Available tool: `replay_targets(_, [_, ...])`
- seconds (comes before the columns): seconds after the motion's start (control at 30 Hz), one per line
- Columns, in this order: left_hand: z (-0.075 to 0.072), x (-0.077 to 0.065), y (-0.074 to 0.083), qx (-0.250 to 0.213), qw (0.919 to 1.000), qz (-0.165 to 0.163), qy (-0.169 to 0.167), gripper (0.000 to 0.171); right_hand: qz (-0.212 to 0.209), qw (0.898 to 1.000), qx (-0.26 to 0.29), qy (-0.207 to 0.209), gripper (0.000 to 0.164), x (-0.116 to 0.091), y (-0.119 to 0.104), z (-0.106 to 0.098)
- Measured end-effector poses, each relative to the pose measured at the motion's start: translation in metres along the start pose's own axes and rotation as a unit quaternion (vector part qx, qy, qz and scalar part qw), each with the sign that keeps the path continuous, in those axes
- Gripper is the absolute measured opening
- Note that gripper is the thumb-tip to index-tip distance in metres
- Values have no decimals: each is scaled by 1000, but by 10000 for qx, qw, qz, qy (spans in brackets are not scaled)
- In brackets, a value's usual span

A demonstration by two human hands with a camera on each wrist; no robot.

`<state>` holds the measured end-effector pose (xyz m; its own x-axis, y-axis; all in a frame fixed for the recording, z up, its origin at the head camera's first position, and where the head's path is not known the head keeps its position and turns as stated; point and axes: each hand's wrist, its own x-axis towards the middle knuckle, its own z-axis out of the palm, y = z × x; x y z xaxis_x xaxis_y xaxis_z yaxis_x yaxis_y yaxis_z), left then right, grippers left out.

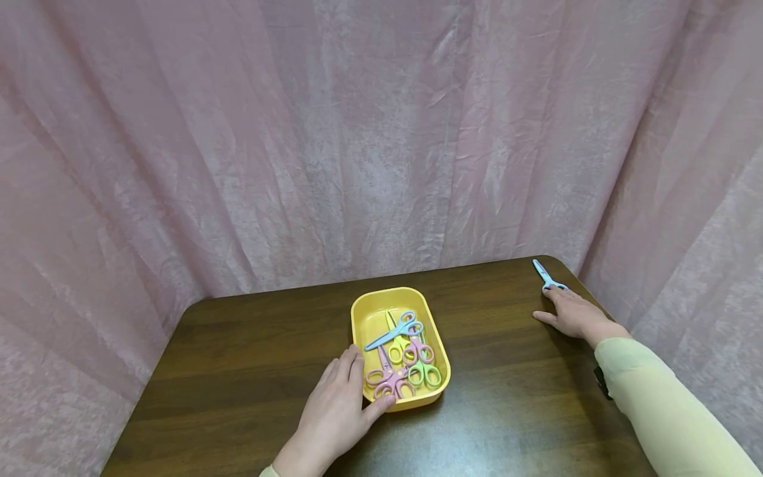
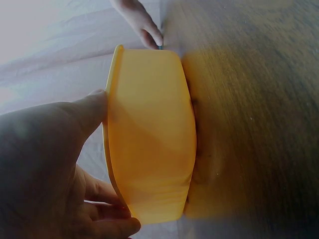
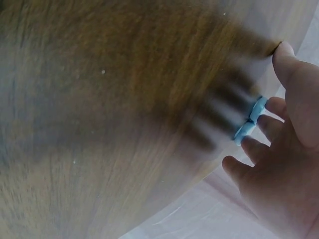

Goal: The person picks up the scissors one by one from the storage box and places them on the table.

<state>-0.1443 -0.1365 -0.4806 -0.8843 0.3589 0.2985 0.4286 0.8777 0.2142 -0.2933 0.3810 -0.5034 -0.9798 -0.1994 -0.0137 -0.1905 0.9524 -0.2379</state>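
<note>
My left hand [image 1: 336, 402] rests at the near left corner of a yellow plastic tray [image 1: 442, 344], thumb on the near rim and fairly straight fingers along the left side. Inside the tray lie blue scissors [image 1: 393, 332] on top, with yellow scissors [image 1: 396, 349], green scissors [image 1: 424, 375] and pink-purple scissors [image 1: 390, 382] heaped around them. Far off to the right, my right hand [image 1: 573, 314] reaches with extended fingers to the handles of another pair of light blue scissors [image 1: 542, 271]. The right wrist view shows its fingertips right at the blue handle loops [image 3: 251, 119], thumb spread apart.
The dark brown wooden table [image 1: 256, 371] has rounded far corners, and the lone scissors lie near its far right corner. Pink velvety curtains [image 1: 369, 146] hang behind it and along both sides.
</note>
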Motion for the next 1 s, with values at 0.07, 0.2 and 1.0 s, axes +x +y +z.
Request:
replay_targets(0.07, [0,0,0,-2,10000,-16,-19,94,-22,10000,30,46,82,1,2,2])
replay_targets(0.2, [0,0,0,9,10000,-18,-11,94,-22,9999,110,52,82,1,1,0])
replay_targets(1.0, [0,0,0,40,10000,23,31,92,-94,9999,99,103,77,-4,-3,-4])
